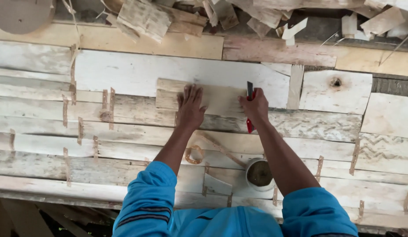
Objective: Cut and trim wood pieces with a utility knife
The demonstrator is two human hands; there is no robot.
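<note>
From the head camera I look down on a worktop made of pale, weathered veneer sheets joined with short strips of brown tape. My left hand lies flat, fingers spread, pressing on a small rectangular piece of thin veneer that rests on the larger sheets near the middle of the worktop. My right hand is closed around a red-handled utility knife, whose dark blade end points away from me and sits at the right edge of that small piece; I think the tip touches the wood, but the view is too coarse to be sure. The two hands are near each other, with the piece between them. Closer to me, just beside my right forearm, stands a small white cup with something dark inside. To its left lies a loose curl of brown tape, with a longer strip trailing toward the cup. Along the far edge of the worktop lies a heap of broken wood scraps. Both blue sleeves show at the bottom of the view.
</note>
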